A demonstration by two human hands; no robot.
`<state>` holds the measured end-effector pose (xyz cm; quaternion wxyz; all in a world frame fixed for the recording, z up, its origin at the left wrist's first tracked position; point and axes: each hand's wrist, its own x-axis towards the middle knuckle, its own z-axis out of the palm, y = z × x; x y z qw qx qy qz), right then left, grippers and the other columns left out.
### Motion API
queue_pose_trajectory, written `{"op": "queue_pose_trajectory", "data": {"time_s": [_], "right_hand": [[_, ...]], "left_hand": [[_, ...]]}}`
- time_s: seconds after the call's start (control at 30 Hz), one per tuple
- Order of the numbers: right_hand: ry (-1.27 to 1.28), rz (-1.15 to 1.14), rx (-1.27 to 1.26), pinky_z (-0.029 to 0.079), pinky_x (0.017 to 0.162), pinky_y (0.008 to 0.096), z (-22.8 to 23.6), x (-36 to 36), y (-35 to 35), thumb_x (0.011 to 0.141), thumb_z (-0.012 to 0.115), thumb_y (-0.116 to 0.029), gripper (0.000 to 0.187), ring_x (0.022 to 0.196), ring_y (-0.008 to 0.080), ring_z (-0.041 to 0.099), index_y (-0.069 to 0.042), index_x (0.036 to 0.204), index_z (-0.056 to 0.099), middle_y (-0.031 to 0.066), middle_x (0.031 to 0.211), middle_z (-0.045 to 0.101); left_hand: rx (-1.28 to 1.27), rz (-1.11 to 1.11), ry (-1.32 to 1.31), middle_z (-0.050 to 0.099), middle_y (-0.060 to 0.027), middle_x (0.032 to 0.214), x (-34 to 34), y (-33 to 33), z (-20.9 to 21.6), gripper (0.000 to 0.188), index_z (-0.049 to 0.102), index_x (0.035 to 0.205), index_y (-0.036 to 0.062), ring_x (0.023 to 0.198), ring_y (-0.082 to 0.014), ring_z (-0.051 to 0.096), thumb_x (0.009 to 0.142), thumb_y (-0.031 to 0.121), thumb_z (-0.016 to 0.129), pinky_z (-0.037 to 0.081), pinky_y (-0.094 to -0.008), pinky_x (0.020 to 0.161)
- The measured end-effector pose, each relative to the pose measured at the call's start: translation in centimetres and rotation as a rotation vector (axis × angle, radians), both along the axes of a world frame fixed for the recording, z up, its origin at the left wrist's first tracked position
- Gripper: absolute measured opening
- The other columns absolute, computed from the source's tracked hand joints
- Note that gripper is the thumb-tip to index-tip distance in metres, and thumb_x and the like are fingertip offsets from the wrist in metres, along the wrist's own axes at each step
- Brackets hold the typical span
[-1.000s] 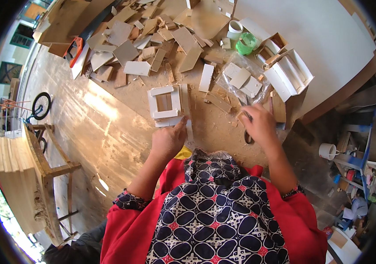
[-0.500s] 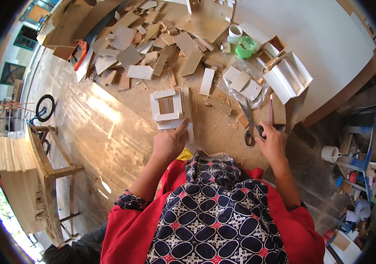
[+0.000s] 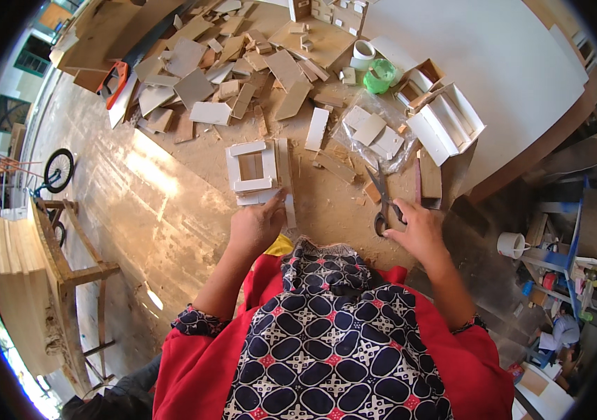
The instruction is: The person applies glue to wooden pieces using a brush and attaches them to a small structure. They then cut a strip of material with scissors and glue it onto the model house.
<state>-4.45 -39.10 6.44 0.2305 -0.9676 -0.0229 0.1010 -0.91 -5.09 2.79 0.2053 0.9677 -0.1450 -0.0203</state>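
A small white frame (image 3: 251, 185) with a square opening lies in front of me, with a narrow wooden strip (image 3: 283, 164) along its right side. My left hand (image 3: 256, 224) is at its near edge, fingers curled and index finger pressed on its near right corner; the thumb is mostly hidden. To the right, dark-handled scissors (image 3: 382, 185) lie partly open, blades pointing away from me. My right hand (image 3: 421, 231) has its fingers bent round the handles, thumb by the nearer loop. A dark red pencil-like stick (image 3: 418, 180) lies just beyond that hand.
Wood offcuts (image 3: 193, 87) are heaped at the far left, beside an orange-handled saw (image 3: 114, 84). A plastic bag with white pieces (image 3: 375, 133), a green plastic container (image 3: 379, 75), a white cup (image 3: 363, 54) and a white compartmented box (image 3: 446, 119) stand farther right. A wooden trestle (image 3: 81, 273) is at left.
My right hand has lowered its raised index finger and closed on the scissors' handles. My left hand keeps its place on the frame. The whole view has shifted slightly.
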Motion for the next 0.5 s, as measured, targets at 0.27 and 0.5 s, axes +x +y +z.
{"op": "queue_pose_trajectory", "data": {"time_s": [0.27,0.5], "right_hand": [[0.066,-0.016,-0.034,0.050,0.074,0.0454,0.2,0.2,0.7,0.067,0.079,-0.026,0.061,0.084,0.0376,0.063,-0.005,0.120,0.057,0.0209,0.091,0.064],[0.036,-0.054,-0.080,0.050,0.071,0.0451,-0.4,0.5,1.3,0.064,0.076,-0.020,0.051,0.078,0.0371,0.063,-0.005,0.111,0.061,0.0188,0.084,0.065]], "left_hand": [[0.006,0.003,-0.019,0.063,-0.0121,0.062,0.1,-0.2,0.7,0.041,0.059,0.122,0.0257,0.056,-0.0324,0.064,0.081,0.026,0.060,0.052,-0.0434,0.053],[0.019,0.052,0.136,0.066,-0.0120,0.071,0.0,-0.5,1.5,0.053,0.056,0.127,0.0275,0.067,-0.0326,0.066,0.076,0.035,0.066,0.053,-0.0421,0.062]]}}
